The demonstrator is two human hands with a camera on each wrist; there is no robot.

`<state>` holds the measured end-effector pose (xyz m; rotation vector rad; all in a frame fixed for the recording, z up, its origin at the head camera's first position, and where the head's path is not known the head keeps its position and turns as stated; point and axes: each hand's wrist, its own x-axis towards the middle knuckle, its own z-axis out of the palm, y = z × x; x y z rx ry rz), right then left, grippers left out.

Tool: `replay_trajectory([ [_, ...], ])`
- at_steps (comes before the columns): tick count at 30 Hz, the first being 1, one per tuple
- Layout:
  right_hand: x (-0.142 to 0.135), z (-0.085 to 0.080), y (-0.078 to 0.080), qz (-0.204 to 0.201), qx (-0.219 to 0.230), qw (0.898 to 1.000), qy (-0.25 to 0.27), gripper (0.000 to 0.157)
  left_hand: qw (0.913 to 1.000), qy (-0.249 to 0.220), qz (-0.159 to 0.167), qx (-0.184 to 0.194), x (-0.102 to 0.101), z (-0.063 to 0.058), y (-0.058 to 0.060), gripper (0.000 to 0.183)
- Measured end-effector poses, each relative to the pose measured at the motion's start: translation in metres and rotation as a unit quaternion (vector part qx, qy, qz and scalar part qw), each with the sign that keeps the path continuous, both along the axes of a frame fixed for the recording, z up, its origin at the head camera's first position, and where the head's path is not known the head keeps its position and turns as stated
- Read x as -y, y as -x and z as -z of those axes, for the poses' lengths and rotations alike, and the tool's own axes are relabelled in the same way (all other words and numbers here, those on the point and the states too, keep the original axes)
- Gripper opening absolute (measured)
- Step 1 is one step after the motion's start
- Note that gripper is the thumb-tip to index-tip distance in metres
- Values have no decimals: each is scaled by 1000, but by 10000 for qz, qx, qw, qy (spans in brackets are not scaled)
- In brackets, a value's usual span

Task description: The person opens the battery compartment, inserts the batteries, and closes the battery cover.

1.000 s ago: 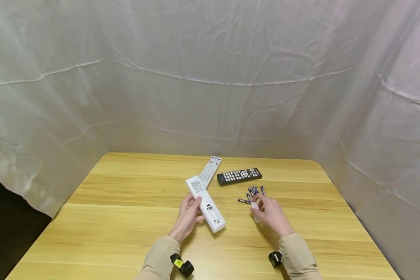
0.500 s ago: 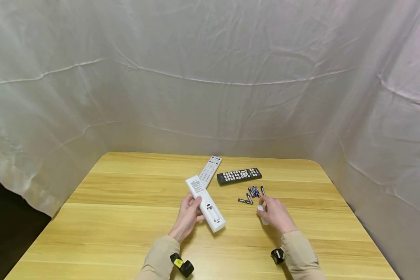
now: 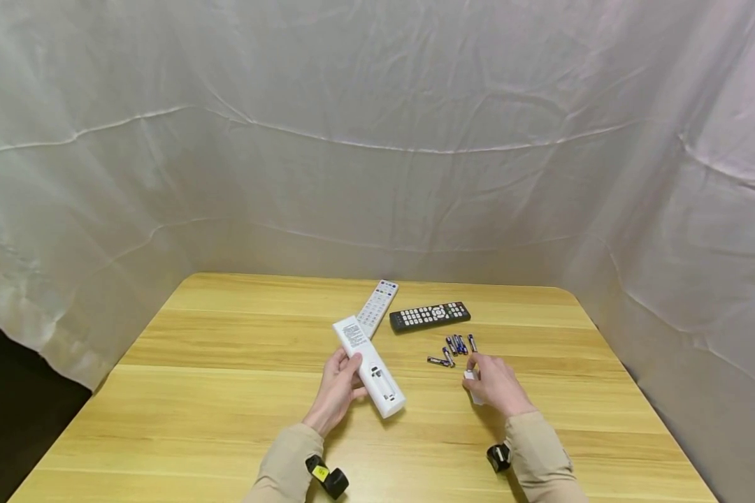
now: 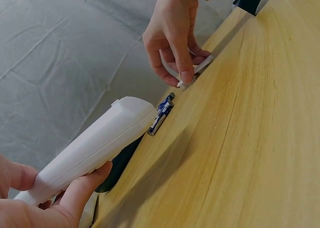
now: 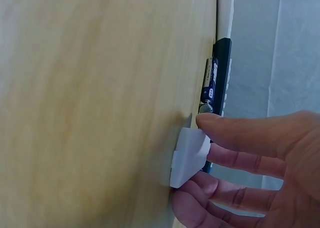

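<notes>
My left hand (image 3: 338,386) grips a white remote control (image 3: 366,358) by its side, back facing up, with its battery compartment (image 3: 384,384) uncovered and no battery in it. In the left wrist view the white remote (image 4: 95,145) is raised over the table, its shadow falling beside it. My right hand (image 3: 498,384) pinches a small white battery cover (image 3: 474,386) between thumb and fingers, low over the table. The right wrist view shows that cover (image 5: 190,157) with one edge right at the tabletop. Several blue and silver batteries (image 3: 457,345) lie just beyond the right hand.
A black remote (image 3: 430,316) lies behind the batteries. Left of it rests another white remote (image 3: 378,307), buttons up, partly covered in the head view by the held one. Pale curtains (image 3: 377,140) enclose the wooden table (image 3: 226,391) at the back and sides.
My right hand has shifted slightly right and toward me with the battery cover, uncovering more of the batteries. The left hand and its remote have stayed in place.
</notes>
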<state>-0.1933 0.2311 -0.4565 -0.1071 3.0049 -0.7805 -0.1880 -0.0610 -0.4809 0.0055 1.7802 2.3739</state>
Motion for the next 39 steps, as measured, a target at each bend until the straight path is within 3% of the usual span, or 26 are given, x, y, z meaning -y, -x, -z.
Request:
replay_trajectory([
  [12, 0, -1, 0, -5, -84, 9999, -135, 26, 10000, -12, 22, -12, 0, 2, 0, 44],
  [21, 15, -8, 5, -313, -780, 9956, -416, 30, 10000, -17, 1, -46, 1, 2, 0, 43],
  [39, 48, -18, 32, -1011, -557, 9827, -1451, 22, 10000, -29, -22, -37, 1, 3, 0, 44],
])
